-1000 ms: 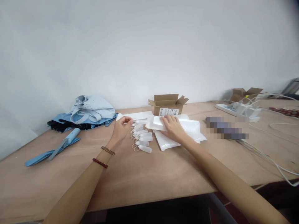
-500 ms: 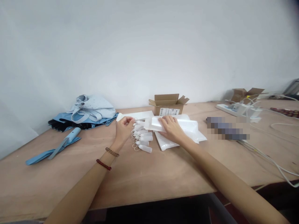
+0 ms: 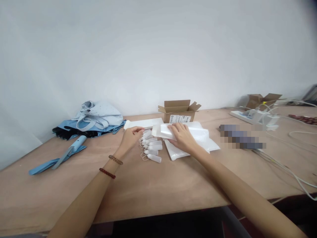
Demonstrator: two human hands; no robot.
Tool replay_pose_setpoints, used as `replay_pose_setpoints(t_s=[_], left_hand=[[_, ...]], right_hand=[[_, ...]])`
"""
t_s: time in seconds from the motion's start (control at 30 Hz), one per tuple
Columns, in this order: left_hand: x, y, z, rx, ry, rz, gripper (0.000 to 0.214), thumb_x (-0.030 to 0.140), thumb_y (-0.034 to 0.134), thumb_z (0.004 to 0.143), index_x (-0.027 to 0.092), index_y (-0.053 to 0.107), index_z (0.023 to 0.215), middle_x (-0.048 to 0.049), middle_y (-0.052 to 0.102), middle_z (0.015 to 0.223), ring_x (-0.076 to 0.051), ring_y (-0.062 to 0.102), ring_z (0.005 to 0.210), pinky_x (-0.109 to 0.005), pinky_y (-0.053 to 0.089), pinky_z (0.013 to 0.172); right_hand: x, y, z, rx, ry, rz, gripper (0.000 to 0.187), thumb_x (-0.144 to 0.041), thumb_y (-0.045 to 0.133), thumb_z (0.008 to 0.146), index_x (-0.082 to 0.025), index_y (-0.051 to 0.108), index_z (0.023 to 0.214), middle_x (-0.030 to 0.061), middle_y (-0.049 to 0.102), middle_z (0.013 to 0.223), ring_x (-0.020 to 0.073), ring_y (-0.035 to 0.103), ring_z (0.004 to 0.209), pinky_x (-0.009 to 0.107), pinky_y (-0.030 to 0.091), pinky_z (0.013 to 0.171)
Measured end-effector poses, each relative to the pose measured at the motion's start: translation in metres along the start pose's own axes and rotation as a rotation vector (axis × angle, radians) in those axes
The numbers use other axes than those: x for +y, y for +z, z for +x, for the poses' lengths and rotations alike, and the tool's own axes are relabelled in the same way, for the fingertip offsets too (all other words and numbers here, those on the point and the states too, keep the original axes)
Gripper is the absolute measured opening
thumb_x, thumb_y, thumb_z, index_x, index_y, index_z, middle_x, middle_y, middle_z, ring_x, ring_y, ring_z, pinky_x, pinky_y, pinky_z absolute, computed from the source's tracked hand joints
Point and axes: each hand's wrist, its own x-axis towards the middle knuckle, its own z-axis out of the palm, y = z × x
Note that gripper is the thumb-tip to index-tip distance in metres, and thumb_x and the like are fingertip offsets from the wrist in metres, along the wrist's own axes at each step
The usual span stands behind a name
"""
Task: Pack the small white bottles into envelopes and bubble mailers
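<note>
My left hand (image 3: pixel 131 137) is closed in a pinch at the far end of a row of small translucent white bottles (image 3: pixel 154 145) with thin loop cords. What sits between its fingertips is too small to make out. My right hand (image 3: pixel 182 135) grips a translucent plastic pouch (image 3: pixel 162 131), its thumb hidden beneath and its fingers on top. Under that pouch, more clear plastic packets (image 3: pixel 175 152) lie stacked on the table. Behind the left fingers is a long white box (image 3: pixel 151 123).
An open cardboard box (image 3: pixel 178 114) stands near the wall. To the left lie a folded blue umbrella (image 3: pixel 78 142) and a pale fabric bag (image 3: pixel 101 114). A power strip (image 3: pixel 244 116) with white cables, a blurred-out object (image 3: pixel 241 136) and another carton (image 3: pixel 264 99) are on the right.
My left wrist has shifted slightly left, with its fingers still pinched near the bottles. My right hand keeps its hold on the pouch, almost unmoved.
</note>
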Motion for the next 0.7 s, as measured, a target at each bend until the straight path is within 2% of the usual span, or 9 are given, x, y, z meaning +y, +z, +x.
replay_pose_setpoints(t_s=[0.1, 0.17, 0.23, 0.37, 0.53, 0.7], left_hand=[[-0.019, -0.009, 0.005, -0.132, -0.086, 0.172, 0.023, 0.036, 0.064, 0.068, 0.016, 0.072, 0.074, -0.0062, 0.073, 0.077, -0.023, 0.064, 0.073, -0.031, 0.047, 0.067], [-0.030, -0.009, 0.006, -0.226, -0.121, 0.187, 0.024, 0.037, 0.065, 0.066, 0.016, 0.071, 0.073, -0.0055, 0.073, 0.075, -0.022, 0.063, 0.071, -0.029, 0.046, 0.063], [-0.037, -0.007, 0.006, -0.262, -0.130, 0.172, 0.024, 0.038, 0.063, 0.066, 0.016, 0.071, 0.071, -0.0051, 0.072, 0.073, -0.021, 0.063, 0.069, -0.029, 0.046, 0.061], [-0.036, -0.006, 0.007, -0.181, -0.090, 0.097, 0.024, 0.039, 0.061, 0.066, 0.016, 0.069, 0.066, -0.0047, 0.071, 0.069, -0.020, 0.062, 0.067, -0.028, 0.046, 0.063], [-0.018, -0.014, 0.010, -0.009, -0.064, -0.038, 0.023, 0.040, 0.065, 0.067, 0.017, 0.068, 0.067, -0.0026, 0.067, 0.062, -0.015, 0.056, 0.052, -0.026, 0.044, 0.054], [-0.004, -0.008, 0.006, 0.025, -0.021, -0.123, 0.021, 0.037, 0.066, 0.070, 0.017, 0.069, 0.071, -0.0021, 0.066, 0.061, -0.015, 0.058, 0.054, -0.026, 0.047, 0.056]], right_hand=[[0.004, 0.001, 0.000, -0.020, 0.028, -0.012, 0.045, -0.031, 0.060, 0.082, -0.013, 0.048, 0.122, 0.0158, 0.054, 0.118, 0.0303, 0.045, 0.107, 0.039, 0.033, 0.089], [0.006, 0.001, 0.000, -0.030, 0.038, -0.018, 0.045, -0.029, 0.060, 0.081, -0.013, 0.048, 0.122, 0.0159, 0.054, 0.118, 0.0304, 0.045, 0.107, 0.039, 0.033, 0.089], [0.007, 0.002, 0.000, -0.037, 0.044, -0.024, 0.046, -0.028, 0.060, 0.081, -0.013, 0.048, 0.122, 0.0160, 0.054, 0.118, 0.0305, 0.046, 0.107, 0.039, 0.033, 0.089], [0.009, 0.004, 0.000, -0.036, 0.041, -0.042, 0.045, -0.028, 0.059, 0.081, -0.013, 0.048, 0.121, 0.0165, 0.054, 0.117, 0.0304, 0.046, 0.106, 0.040, 0.033, 0.087], [0.010, 0.009, -0.001, -0.047, 0.035, -0.076, 0.043, -0.028, 0.059, 0.081, -0.013, 0.048, 0.119, 0.0166, 0.055, 0.114, 0.0305, 0.046, 0.105, 0.040, 0.032, 0.086], [0.007, 0.008, 0.000, -0.045, 0.012, -0.081, 0.041, -0.030, 0.059, 0.082, -0.015, 0.048, 0.119, 0.0158, 0.055, 0.113, 0.0304, 0.045, 0.105, 0.040, 0.032, 0.086]])
